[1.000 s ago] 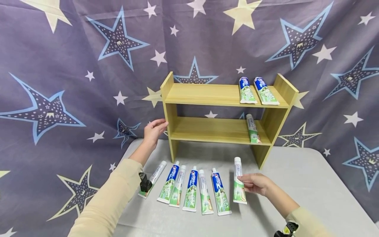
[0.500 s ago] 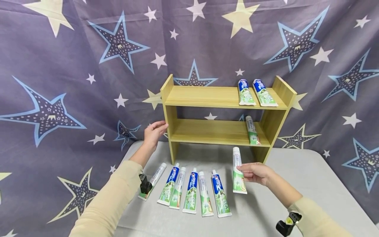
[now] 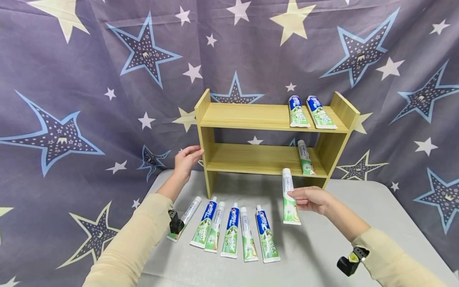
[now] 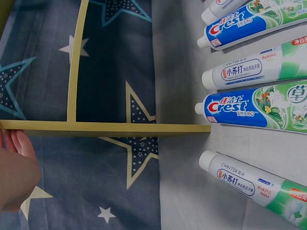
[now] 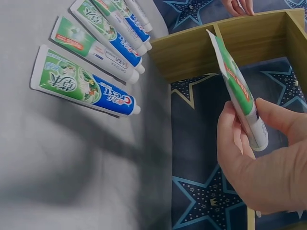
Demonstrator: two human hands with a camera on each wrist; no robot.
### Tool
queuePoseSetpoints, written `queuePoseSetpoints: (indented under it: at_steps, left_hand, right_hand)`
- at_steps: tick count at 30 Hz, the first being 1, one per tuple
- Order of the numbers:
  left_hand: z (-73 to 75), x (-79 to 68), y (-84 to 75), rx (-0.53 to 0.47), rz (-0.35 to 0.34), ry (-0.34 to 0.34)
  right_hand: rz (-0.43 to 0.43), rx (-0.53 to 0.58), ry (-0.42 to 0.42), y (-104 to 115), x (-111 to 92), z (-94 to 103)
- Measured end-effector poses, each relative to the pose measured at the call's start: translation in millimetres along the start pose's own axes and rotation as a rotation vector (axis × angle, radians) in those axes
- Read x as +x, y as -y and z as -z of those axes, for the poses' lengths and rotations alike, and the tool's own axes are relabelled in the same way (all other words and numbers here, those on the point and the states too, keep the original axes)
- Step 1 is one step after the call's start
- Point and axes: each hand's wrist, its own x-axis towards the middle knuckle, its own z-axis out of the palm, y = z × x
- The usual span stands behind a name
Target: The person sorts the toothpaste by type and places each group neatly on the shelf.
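Between thumb and fingers, my right hand [image 3: 311,199] pinches a white-and-green toothpaste tube [image 3: 289,205], cap up, in front of the shelf's lower board. The right wrist view shows the same toothpaste tube [image 5: 237,88] edge-on, with the thumb on one face and the fingers on the other. My left hand [image 3: 187,161] touches the left side panel of the wooden shelf [image 3: 202,147], its fingertips at the panel's front edge. Two blue-and-green Crest tubes [image 3: 298,113] lie on the top board's right part. One white-and-green tube [image 3: 306,157] lies on the middle board, near the right panel.
On the grey table [image 3: 373,223], several toothpaste tubes lie in a loose row before the shelf, blue Crest tubes [image 3: 267,235] mixed with white-and-green tubes [image 3: 248,235]. The leftmost tube [image 3: 188,213] is partly behind the left wrist camera [image 3: 175,222]. A star-patterned curtain [image 3: 89,79] hangs behind.
My right hand has raised the white-and-green toothpaste tube from low over the table toward the middle board. The left hand has stayed at the side panel.
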Motion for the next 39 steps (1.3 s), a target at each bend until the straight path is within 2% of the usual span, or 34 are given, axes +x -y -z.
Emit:
queuePoseSetpoints:
  at_steps: [10, 20, 30, 39]
  left_hand:
    - [0.8, 0.4, -1.4, 0.001, 0.005, 0.004]
    - [-0.2, -1.2, -0.8, 0.002, 0.001, 0.011]
    - [0.3, 0.5, 2.0, 0.021, 0.017, 0.005]
    - [0.5, -0.9, 0.8, 0.001, -0.004, -0.001]
  right_hand:
    - [-0.006, 0.031, 0.039, 10, 2, -0.8]
    - [-0.005, 0.045, 0.035, 13, 9, -4.9]
    - [-0.012, 0.066, 0.002, 21, 16, -0.7]
    - [-0.038, 0.096, -0.09, 34, 24, 1.3]
